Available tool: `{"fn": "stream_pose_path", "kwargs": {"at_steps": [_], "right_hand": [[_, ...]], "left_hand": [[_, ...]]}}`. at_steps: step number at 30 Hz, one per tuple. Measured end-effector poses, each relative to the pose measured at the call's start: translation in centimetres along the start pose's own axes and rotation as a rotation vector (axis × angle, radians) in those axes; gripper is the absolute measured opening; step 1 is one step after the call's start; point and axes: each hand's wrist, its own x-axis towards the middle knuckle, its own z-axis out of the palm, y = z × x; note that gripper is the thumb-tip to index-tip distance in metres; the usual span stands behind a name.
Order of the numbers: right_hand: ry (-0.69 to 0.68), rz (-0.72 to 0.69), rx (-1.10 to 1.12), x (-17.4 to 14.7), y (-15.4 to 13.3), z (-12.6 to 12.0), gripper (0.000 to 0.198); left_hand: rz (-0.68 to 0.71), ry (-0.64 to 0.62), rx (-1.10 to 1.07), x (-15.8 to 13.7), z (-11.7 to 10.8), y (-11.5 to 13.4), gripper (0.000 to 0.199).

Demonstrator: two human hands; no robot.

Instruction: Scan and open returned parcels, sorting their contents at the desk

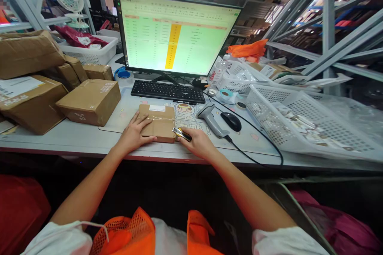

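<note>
A small flat cardboard box [160, 125] with a white label and clear tape lies on the desk mat in front of me. My left hand [135, 133] rests on its left side, fingers spread over the top and thumb along the near edge. In my right hand [196, 139] is a utility knife [182, 134], its tip at the box's right edge; the fingers are wrapped round the handle. Whether the blade touches the cardboard I cannot tell. A grey barcode scanner [213, 120] lies just to the right of that hand.
Behind the box stand a black keyboard [167, 91] and a lit monitor [176, 36]. Several brown cartons [89, 101] are piled at left. A black mouse [231, 121], a looping cable and white plastic baskets [299, 117] occupy the right side. The desk's front edge runs below my wrists.
</note>
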Motion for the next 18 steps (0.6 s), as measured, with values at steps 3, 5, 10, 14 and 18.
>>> {"fn": "stream_pose_path", "kwargs": {"at_steps": [3, 5, 10, 14, 18], "right_hand": [[0.002, 0.055, -0.069, -0.1, 0.3, -0.8, 0.04], [0.021, 0.132, -0.143, 0.9, 0.7, -1.4, 0.041], [0.0, 0.134, -0.18, 3.5, 1.2, -1.6, 0.033], [0.005, 0.095, -0.034, 3.1, 1.1, -0.8, 0.036], [0.017, 0.063, 0.132, 1.0, 0.9, 0.3, 0.041]], "left_hand": [[0.011, -0.007, -0.011, 0.0, -0.1, -0.2, 0.076], [0.011, -0.011, -0.017, 0.1, -0.1, -0.4, 0.077], [0.003, 0.0, -0.023, 0.0, -0.2, -0.2, 0.076], [-0.002, -0.01, -0.006, -0.2, -0.2, 0.2, 0.077], [-0.022, -0.008, 0.022, 0.0, -0.5, 0.4, 0.077]]}}
